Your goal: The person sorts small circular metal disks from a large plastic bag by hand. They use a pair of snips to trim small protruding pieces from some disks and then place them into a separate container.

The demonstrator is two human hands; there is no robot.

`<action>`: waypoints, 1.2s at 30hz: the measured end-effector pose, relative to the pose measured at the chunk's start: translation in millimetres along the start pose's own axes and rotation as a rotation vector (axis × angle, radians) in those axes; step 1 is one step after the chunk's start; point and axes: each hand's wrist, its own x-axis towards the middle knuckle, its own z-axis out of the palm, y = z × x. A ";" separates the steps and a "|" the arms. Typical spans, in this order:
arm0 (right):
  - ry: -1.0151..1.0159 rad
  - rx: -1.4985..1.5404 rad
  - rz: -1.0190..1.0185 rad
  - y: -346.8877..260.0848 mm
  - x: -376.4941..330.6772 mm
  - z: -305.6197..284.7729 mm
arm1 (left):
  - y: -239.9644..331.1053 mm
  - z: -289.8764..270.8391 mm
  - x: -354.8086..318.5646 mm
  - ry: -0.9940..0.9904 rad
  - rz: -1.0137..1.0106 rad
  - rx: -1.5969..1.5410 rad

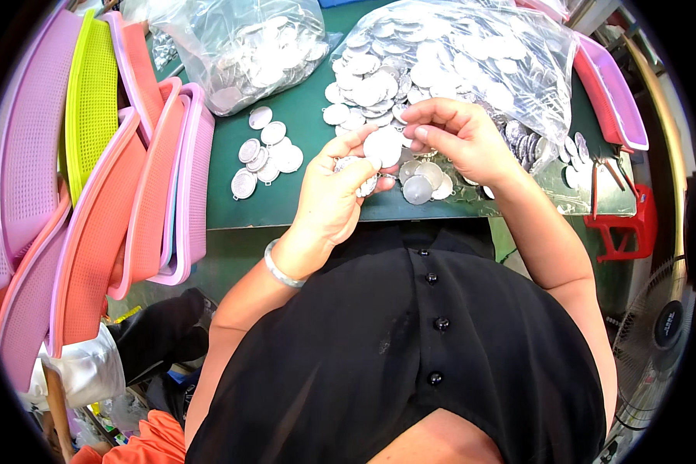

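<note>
My left hand (329, 189) is closed round several round silver metal discs, with one plain, bright disc (383, 147) held out at its fingertips. More discs (366, 185) with patterned faces show under its fingers. Just right of the bright disc, my right hand (460, 139) has thumb and forefinger drawn together; whatever lies between them is too small to make out. Below the hands, a few loose discs (418, 189) rest on the green table (286, 209). To the left lies a small group of discs (272, 133) with little tabs on their rims.
Clear plastic bags of discs stand at the back left (255, 54) and back right (472, 39). Stacked plastic baskets (158, 185) crowd the left side. Pliers (595, 185) lie at the table's right edge, near a red stool (626, 224) and a fan (657, 332).
</note>
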 end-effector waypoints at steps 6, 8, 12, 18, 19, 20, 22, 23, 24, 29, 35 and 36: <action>0.094 -0.775 -0.355 1.7 -27.1 -15.0 | -2.0 2.5 1.7 0.074 -0.008 -0.004; 0.063 -0.953 -0.443 1.7 -35.5 -14.6 | -2.3 2.3 1.8 0.089 -0.012 -0.004; -0.048 -1.119 -0.406 0.0 -50.1 -4.7 | -6.4 -2.2 4.6 0.092 -0.016 -0.020; 0.000 -1.185 -0.441 10.4 -54.1 11.7 | -6.7 -1.8 6.1 0.124 -0.007 -0.070; 0.006 -1.200 -0.453 11.9 -53.8 12.6 | -6.4 -1.7 6.2 0.129 -0.007 -0.067; 0.008 -1.197 -0.452 13.0 -53.7 12.8 | -5.9 -1.5 6.3 0.134 -0.008 -0.065; 0.010 -1.190 -0.446 15.1 -54.0 12.7 | -5.9 -2.3 6.7 0.138 -0.006 -0.053; 0.016 -1.174 -0.451 16.1 -53.3 12.8 | -6.0 -3.9 7.2 0.137 -0.002 -0.044; 0.022 -1.158 -0.452 17.3 -53.7 12.5 | -7.4 -5.5 7.1 0.135 -0.004 -0.037; 0.051 -1.067 -0.436 23.0 -53.6 12.3 | -9.0 -17.1 6.9 0.097 -0.068 -0.107; 0.107 -0.974 -0.415 24.2 -52.4 15.4 | -8.6 -20.5 3.7 0.086 -0.189 -0.243; 0.114 -0.962 -0.387 23.1 -52.6 14.8 | -8.6 -21.8 3.0 0.072 -0.198 -0.256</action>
